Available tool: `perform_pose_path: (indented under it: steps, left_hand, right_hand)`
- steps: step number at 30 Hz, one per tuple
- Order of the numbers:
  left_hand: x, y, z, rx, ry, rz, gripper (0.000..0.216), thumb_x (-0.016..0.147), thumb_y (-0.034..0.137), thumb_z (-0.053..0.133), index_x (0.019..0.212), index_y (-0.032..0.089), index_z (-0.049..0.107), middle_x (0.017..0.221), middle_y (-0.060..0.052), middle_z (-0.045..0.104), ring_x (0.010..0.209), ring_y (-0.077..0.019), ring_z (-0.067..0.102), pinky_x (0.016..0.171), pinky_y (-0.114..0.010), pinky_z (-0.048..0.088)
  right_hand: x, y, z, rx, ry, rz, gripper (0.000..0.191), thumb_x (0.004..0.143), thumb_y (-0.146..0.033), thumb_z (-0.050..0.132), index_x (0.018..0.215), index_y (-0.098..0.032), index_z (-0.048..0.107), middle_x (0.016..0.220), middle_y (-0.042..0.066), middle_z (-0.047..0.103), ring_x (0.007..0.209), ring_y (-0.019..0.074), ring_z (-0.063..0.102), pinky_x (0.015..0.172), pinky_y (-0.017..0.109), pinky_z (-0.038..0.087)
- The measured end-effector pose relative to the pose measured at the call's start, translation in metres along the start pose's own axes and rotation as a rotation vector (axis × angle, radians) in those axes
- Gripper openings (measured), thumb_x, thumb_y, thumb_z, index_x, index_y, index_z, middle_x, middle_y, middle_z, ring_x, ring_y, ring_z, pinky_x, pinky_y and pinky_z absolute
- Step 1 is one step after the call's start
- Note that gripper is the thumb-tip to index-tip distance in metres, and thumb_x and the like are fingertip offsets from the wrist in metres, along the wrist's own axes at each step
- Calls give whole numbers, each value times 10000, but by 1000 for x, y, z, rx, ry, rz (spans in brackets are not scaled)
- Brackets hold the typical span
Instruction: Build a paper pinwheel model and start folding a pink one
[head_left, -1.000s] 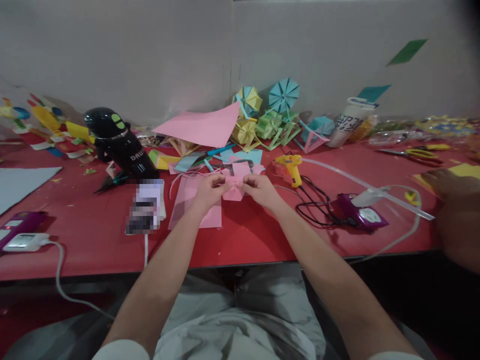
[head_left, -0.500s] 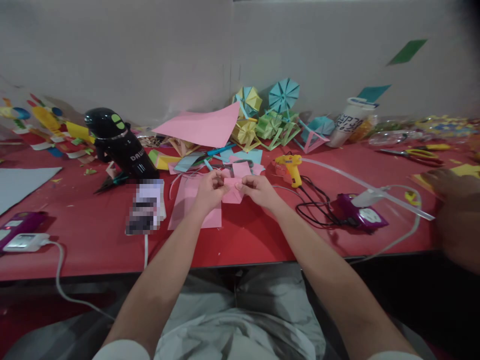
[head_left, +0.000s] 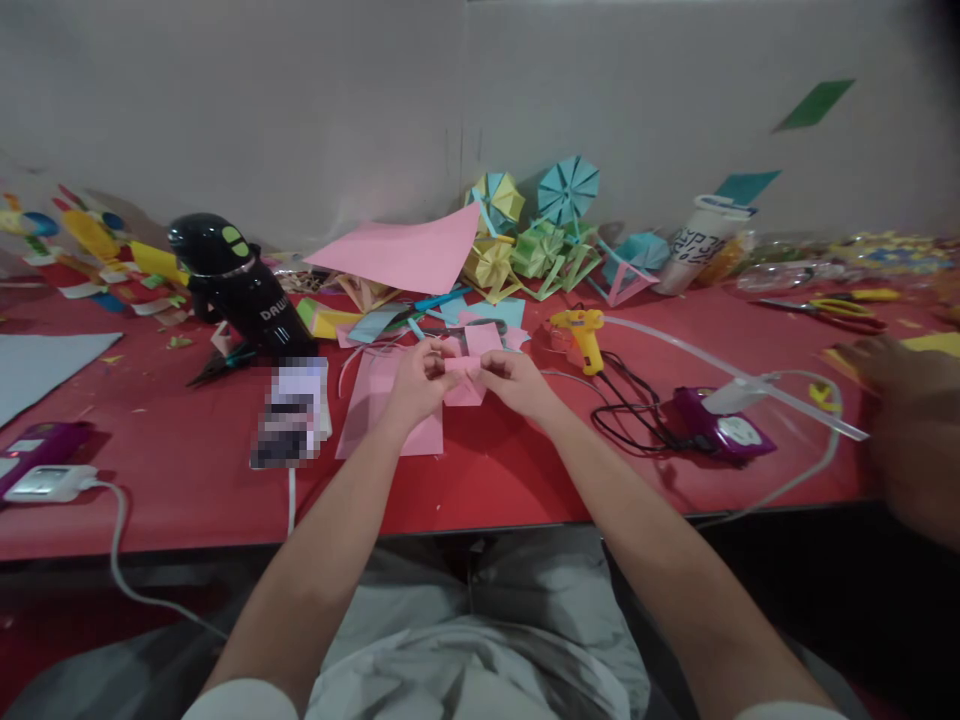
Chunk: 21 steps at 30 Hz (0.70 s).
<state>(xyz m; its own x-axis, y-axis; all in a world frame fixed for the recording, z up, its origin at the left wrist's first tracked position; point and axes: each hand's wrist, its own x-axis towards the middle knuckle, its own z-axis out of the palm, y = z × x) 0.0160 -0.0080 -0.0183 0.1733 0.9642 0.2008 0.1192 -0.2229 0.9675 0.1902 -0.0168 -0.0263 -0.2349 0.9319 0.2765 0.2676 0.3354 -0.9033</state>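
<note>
Between my two hands is a small folded piece of pink paper point(head_left: 465, 388), held just above the red table. My left hand point(head_left: 426, 378) pinches its left side, and my right hand point(head_left: 512, 378) pinches its right side, thumbs near the middle. Pink paper sheets point(head_left: 390, 435) lie flat under and beside my left hand. Just behind the held paper is another pink square point(head_left: 484, 338), near scissors point(head_left: 487, 326) partly covered by scraps. The underside of the folded paper is hidden.
A yellow glue gun point(head_left: 583, 335) with a black cord lies right of my hands, near a purple power strip point(head_left: 727, 428). Left stand a phone point(head_left: 292, 415) and a black bottle point(head_left: 240, 290). Folded paper models point(head_left: 536, 250) line the wall. Another person's hand point(head_left: 892, 370) rests far right.
The top of the pink paper has folded over between my fingertips, so its upper part now looks like a narrow band. My hands stay in nearly the same place.
</note>
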Motion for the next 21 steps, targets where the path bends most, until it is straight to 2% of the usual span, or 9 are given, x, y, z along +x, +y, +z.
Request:
perform_pose_path:
  steps: [6, 10, 13, 15, 17, 21]
  left_hand:
    - [-1, -1, 4, -118, 28, 17, 356, 642, 160, 712, 853, 214, 431, 656, 61, 538, 597, -91, 537, 582, -216, 400]
    - [0, -2, 6, -127, 49, 78, 307, 661, 152, 674, 822, 217, 420, 640, 74, 492, 583, -79, 494, 564, -204, 370]
    - [0, 1, 5, -42, 17, 115, 210, 685, 163, 653, 731, 197, 452, 633, 61, 483, 575, -74, 465, 555, -207, 354]
    - [0, 3, 4, -6, -16, 131, 142, 696, 163, 638, 704, 186, 499, 664, 38, 537, 617, -88, 505, 597, -222, 392]
    - [1, 3, 4, 15, -23, 134, 79, 694, 156, 633, 746, 181, 579, 731, 13, 605, 681, -108, 556, 663, -246, 437]
    - [2, -2, 3, 22, -31, 115, 210, 691, 196, 682, 900, 181, 694, 916, -47, 701, 799, -145, 622, 753, -292, 484]
  right_hand:
    - [1, 5, 4, 192, 66, 23, 272, 739, -424, 687, 708, -192, 547, 662, -24, 506, 596, 108, 452, 585, 272, 379]
    - [1, 6, 6, 360, 109, 118, 300, 687, -389, 735, 777, -202, 518, 677, -35, 532, 615, 108, 504, 606, 271, 425]
    - [0, 5, 5, 409, 157, 129, 365, 646, -360, 769, 799, -216, 471, 664, -62, 503, 596, 91, 484, 592, 253, 421]
    - [0, 4, 4, 399, 160, 114, 360, 646, -352, 770, 776, -213, 464, 671, -63, 498, 593, 83, 475, 588, 248, 421]
    - [-1, 3, 3, 360, 151, 85, 315, 668, -354, 755, 764, -203, 496, 701, -42, 533, 620, 91, 499, 606, 256, 438]
    - [-1, 2, 2, 264, 158, 15, 226, 717, -361, 717, 813, -187, 608, 770, 12, 625, 714, 127, 572, 707, 300, 486]
